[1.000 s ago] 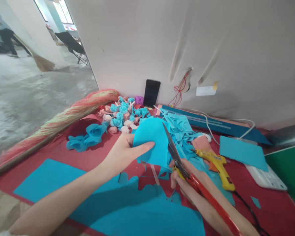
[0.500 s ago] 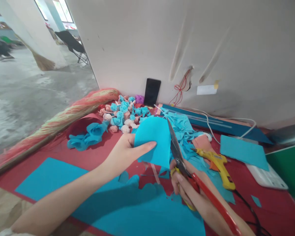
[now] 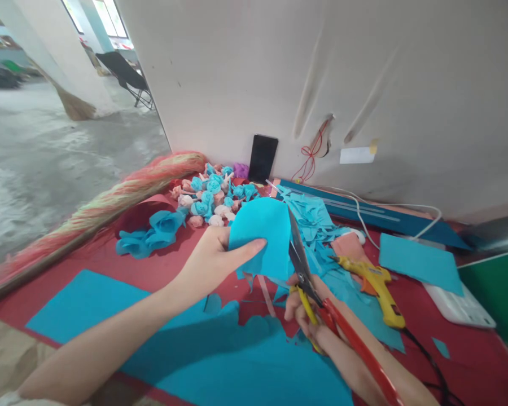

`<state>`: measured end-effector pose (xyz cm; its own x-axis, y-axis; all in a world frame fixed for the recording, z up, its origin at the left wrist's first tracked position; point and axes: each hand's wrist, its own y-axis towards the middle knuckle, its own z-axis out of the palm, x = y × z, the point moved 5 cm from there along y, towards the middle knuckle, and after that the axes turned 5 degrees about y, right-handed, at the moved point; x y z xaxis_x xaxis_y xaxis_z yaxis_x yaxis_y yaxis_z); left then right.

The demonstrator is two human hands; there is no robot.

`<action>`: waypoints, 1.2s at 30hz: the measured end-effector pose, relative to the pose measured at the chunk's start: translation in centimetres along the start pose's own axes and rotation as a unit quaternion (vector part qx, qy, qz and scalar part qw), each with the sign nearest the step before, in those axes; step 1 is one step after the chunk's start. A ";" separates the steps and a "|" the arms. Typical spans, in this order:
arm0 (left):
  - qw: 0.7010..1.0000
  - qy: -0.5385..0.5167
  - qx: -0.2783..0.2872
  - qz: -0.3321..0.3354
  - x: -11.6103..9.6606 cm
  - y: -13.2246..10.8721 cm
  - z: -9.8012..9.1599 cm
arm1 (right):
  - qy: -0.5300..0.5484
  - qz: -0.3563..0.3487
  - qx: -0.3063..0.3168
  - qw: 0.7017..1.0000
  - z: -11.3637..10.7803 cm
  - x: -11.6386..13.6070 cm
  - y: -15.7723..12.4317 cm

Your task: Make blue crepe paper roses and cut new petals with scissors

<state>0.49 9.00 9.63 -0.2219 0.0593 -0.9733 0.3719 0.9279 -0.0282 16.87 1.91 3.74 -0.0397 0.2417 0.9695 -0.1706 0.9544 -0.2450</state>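
Between thumb and fingers, my left hand [image 3: 224, 254] pinches a blue paper piece [image 3: 265, 223] with a rounded top edge. My right hand [image 3: 307, 307] grips scissors [image 3: 301, 265] with dark blades and red and yellow handles. The blades lie along the right edge of the paper piece and look slightly parted. Beneath both hands, a large blue paper sheet [image 3: 237, 361] with a scalloped cut edge lies on the red tabletop [image 3: 182, 268].
Paper flowers [image 3: 207, 194] lie heaped at the back, left of a phone [image 3: 263, 158] leaning on the wall. Blue scraps [image 3: 311, 217] and a yellow glue gun [image 3: 376, 282] lie to the right. A broom [image 3: 110, 203] lies along the left edge.
The scissors and my right hand have shifted slightly left, and the handles have changed angle. The paper piece has moved a little left and its lower edge looks higher.
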 end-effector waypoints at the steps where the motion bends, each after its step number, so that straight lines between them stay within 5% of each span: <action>1: 1.000 0.018 -0.006 0.006 -0.2 0.0 -0.1 | -0.002 0.000 0.000 1.000 0.0 0.0 -0.1; 10: 0.993 0.112 -0.026 0.013 -0.3 -0.3 -0.3 | -0.044 0.016 -0.019 0.999 0.5 0.5 -1.1; 28: 1.000 -0.007 0.019 0.004 -0.2 -0.2 0.2 | -0.100 0.071 -0.034 0.992 0.7 -0.2 -1.3; 36: 1.000 -0.003 0.013 -0.001 0.4 -0.1 -0.1 | 0.009 0.062 -0.010 0.998 0.5 0.1 0.0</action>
<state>0.30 9.01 9.24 -0.2184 0.0547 -0.9743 0.3939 0.9184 -0.0367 16.40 1.81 3.80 -0.0417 0.3603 0.9319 -0.1453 0.9206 -0.3624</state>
